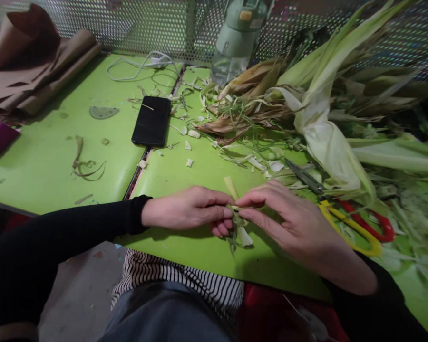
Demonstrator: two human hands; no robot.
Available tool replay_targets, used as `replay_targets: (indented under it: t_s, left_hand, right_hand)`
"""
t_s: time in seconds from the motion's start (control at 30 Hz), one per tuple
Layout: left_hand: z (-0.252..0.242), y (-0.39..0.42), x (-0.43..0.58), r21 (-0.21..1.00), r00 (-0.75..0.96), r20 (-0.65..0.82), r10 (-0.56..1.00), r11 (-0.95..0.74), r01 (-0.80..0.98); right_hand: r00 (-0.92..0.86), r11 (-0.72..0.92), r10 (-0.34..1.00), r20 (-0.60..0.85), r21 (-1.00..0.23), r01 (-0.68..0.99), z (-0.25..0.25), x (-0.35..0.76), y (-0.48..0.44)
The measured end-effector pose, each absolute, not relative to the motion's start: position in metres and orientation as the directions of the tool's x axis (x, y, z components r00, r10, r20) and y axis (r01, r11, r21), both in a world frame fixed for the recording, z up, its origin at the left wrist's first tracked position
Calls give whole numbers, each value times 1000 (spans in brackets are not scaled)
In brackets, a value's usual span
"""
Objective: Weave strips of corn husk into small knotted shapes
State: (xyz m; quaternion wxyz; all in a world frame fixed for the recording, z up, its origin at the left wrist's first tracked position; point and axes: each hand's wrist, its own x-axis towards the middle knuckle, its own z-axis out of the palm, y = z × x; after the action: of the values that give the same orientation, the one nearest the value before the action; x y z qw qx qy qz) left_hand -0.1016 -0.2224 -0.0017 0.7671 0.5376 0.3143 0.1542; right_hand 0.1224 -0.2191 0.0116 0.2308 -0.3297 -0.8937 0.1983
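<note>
Between my two hands, just above the front edge of the green table, is a small knotted bundle of corn husk strips [243, 233]. My left hand [194, 209] pinches it from the left with thumb and fingers. From the other side, the thumb and forefinger of my right hand [285, 218] close on its upper middle part. A pale flat strip sticks up above the fingers, and loose ends hang below. Beside my right hand lie scissors [330, 209] with red and yellow handles, blades pointing away to the upper left.
A heap of corn husks [321, 109] fills the right side. Behind stands a water bottle [235, 45] against a mesh partition [146, 28]. A phone [151, 121], a white cable [139, 66], a protractor [103, 112], brown paper [35, 71] and husk scraps lie on the green tables [57, 161].
</note>
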Motion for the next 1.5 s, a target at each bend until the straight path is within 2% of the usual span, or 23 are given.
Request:
replay_targets:
  t_s: [0.17, 0.43, 0.53, 0.7, 0.9, 1.0, 1.1, 1.2, 1.5]
  left_hand:
    - [-3, -224, -101, 924, 731, -295, 616, 379, 54]
    - [-10, -228, -98, 871, 732, -350, 585, 490, 24]
    - [-11, -226, -97, 852, 703, -373, 606, 524, 0]
    - [-8, -224, -95, 816, 708, -363, 606, 573, -72]
    - [-4, -224, -96, 782, 704, -367, 608, 611, -120]
    - [-4, -223, -98, 780, 710, -365, 602, 614, -120]
    - [-7, -223, -97, 799, 706, -344, 619, 588, -126]
    - [-6, -220, -96, 844, 681, -282, 676, 512, -159]
    - [17, -204, -103, 934, 625, -117, 772, 300, -195]
  right_hand:
    - [-735, 752, 619, 276, -478, 454, 16, 125, -215]
    - [-817, 796, 533, 219, -456, 397, 14, 125, -213]
    - [-787, 789, 567, 244, -437, 433, 11, 122, -217]
    - [-629, 667, 719, 296, -550, 503, 10, 122, -220]
    - [-720, 743, 629, 294, -500, 445, 17, 130, -215]
    - [-695, 720, 653, 301, -530, 448, 15, 131, -215]
    - [-649, 701, 675, 352, -581, 413, 10, 129, -218]
    - [-642, 731, 654, 400, -553, 400, 10, 126, -217]
    - [-502, 706, 708, 497, -529, 471, 33, 119, -197]
